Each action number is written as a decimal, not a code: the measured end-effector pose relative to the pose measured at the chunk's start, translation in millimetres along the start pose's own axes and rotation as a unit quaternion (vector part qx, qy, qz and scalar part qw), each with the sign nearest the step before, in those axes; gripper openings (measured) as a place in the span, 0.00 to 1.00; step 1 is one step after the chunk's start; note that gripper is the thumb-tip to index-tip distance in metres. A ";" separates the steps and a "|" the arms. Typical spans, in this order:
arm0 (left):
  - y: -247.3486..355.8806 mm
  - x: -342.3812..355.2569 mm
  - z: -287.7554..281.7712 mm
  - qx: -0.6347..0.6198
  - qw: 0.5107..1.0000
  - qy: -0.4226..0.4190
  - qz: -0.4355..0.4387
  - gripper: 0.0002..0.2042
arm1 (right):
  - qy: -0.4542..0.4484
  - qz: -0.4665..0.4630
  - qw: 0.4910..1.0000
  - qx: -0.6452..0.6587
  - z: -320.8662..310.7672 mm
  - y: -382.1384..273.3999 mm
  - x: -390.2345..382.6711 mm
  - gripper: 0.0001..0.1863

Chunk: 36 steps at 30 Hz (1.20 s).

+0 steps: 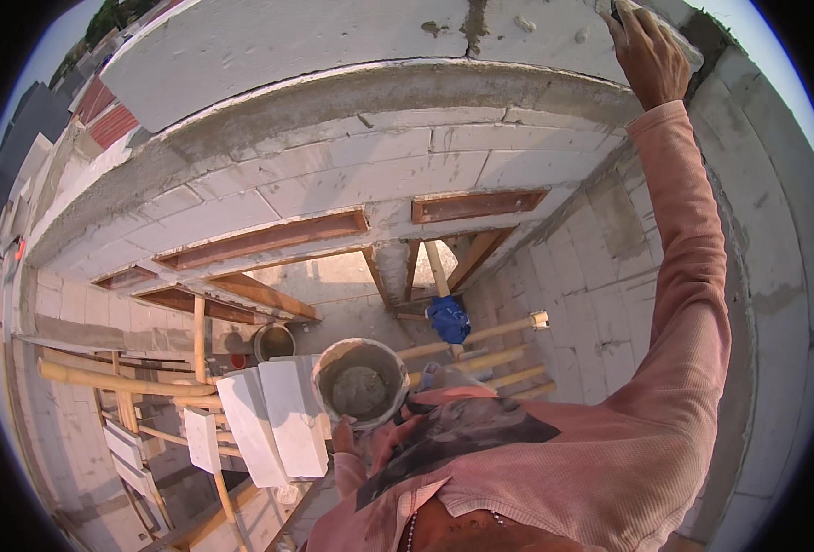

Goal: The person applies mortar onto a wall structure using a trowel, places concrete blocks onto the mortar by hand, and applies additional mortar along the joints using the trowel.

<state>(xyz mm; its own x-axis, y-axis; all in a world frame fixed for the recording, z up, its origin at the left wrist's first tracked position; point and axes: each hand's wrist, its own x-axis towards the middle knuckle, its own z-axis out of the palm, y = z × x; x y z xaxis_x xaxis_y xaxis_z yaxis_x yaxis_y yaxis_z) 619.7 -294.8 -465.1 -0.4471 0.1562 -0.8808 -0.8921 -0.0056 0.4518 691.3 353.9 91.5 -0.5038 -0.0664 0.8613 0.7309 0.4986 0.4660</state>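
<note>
My right hand (646, 57) is raised at the top right, fingers curled over the end of a pale block (526, 28) on top of the wall, above a grey mortar band (352, 90). Low in the middle, my left hand (346, 436) is at the near rim of a round bucket (358, 379) holding grey mortar, its fingers on the rim and partly hidden. Several white blocks (290, 419) lie beside that bucket on the left.
Bamboo scaffold poles (103, 373) span below me. A second bucket (274, 342), a blue cloth (448, 319) and timber window frames (476, 204) sit lower. A block wall (775, 276) rises at right; red roofs (110, 122) show beyond, upper left.
</note>
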 end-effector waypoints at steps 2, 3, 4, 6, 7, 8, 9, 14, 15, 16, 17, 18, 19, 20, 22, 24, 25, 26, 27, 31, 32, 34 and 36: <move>-1.1 -6.2 9.0 -0.018 1.000 0.000 0.012 0.12 | 0.020 0.021 0.999 -0.016 15.1 10.2 -16.9 0.14; 0.1 -9.6 12.4 -0.034 0.999 0.003 0.025 0.12 | 0.020 0.021 0.999 -0.015 19.0 5.4 -25.4 0.14; -0.4 -10.5 12.3 -0.036 0.999 0.005 0.025 0.12 | 0.015 0.016 1.000 0.021 22.6 -0.2 -34.0 0.13; 0.1 -10.2 10.8 -0.041 0.999 -0.008 0.035 0.12 | 0.011 0.013 0.998 0.060 33.2 -14.1 -48.9 0.13; -1.1 -6.0 7.5 -0.042 0.998 -0.006 0.037 0.12 | 0.003 0.008 0.998 0.059 40.0 -25.2 -53.6 0.13; -3.5 -0.3 2.6 -0.039 0.999 -0.004 0.029 0.12 | -0.005 0.002 0.998 0.056 44.8 -32.8 -55.5 0.13; -6.3 5.0 -2.2 -0.037 0.999 -0.003 0.021 0.13 | -0.005 0.017 0.999 0.043 52.6 -35.5 -53.2 0.13; -4.7 -18.0 10.3 -0.045 0.999 -0.007 0.027 0.15 | 0.040 0.086 0.995 0.023 54.5 -31.6 -45.2 0.14; -8.7 -13.2 6.9 -0.046 0.999 -0.008 0.028 0.16 | 0.012 0.116 0.992 0.057 56.3 -28.7 -48.6 0.14; -10.7 -8.2 2.1 -0.048 0.998 -0.005 0.029 0.16 | -0.017 0.146 0.985 0.091 57.9 -25.8 -52.7 0.15; -14.0 -2.4 -2.7 -0.054 0.998 -0.008 0.025 0.16 | -0.017 0.144 0.985 0.093 56.8 -23.6 -62.2 0.15; -18.8 2.3 -7.2 -0.060 0.998 -0.009 0.022 0.17 | -0.078 0.133 0.978 0.140 54.1 -23.1 -76.0 0.16; -19.0 2.3 -3.6 -0.060 0.998 -0.010 0.020 0.17 | -0.140 0.122 0.966 0.182 54.1 -21.4 -88.2 0.17; -8.1 -8.4 9.8 -0.047 0.999 -0.011 0.020 0.16 | -0.143 0.122 0.966 0.179 56.6 -18.5 -97.5 0.17; -1.6 -14.9 16.4 -0.036 0.999 -0.010 0.024 0.16 | -0.257 0.066 0.950 0.165 62.0 -19.9 -107.1 0.19; -4.1 -13.7 16.7 -0.025 0.999 0.002 0.027 0.15 | -0.260 0.042 0.953 0.150 75.0 -20.8 -108.0 0.19; -4.4 -13.8 17.5 -0.022 0.999 0.003 0.026 0.15 | -0.286 0.047 0.945 0.150 77.1 -21.8 -101.8 0.19; -4.3 -13.1 19.0 -0.016 1.000 0.008 0.020 0.16 | -0.313 0.051 0.937 0.149 77.5 -20.6 -97.2 0.18; -5.0 -15.1 18.1 -0.012 1.000 0.013 0.013 0.16 | -0.316 0.052 0.936 0.150 76.7 -17.3 -96.1 0.18; -9.8 1.5 13.1 -0.003 1.000 0.009 -0.006 0.16 | -0.281 0.055 0.952 0.111 65.3 -9.3 -97.6 0.17; -12.0 7.7 3.2 0.008 1.000 -0.007 -0.006 0.16 | -0.273 0.051 0.956 0.098 55.4 -7.8 -97.9 0.16; -18.7 10.0 -1.5 0.017 0.999 -0.028 -0.006 0.16 | -0.251 0.038 0.963 0.087 41.5 7.0 -106.1 0.16; -2.8 -13.6 23.8 0.003 1.000 0.013 0.008 0.16 | -0.229 0.030 0.970 0.073 40.6 12.8 -110.2 0.15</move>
<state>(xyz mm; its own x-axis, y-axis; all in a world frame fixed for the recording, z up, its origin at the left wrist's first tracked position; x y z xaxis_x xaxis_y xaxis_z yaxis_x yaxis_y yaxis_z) 629.8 -273.4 -451.0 -0.4627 0.1304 -0.8769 -0.8845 -0.0021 0.4664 737.5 402.8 -5.7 -0.6393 0.3410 0.6892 0.7088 0.6089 0.3562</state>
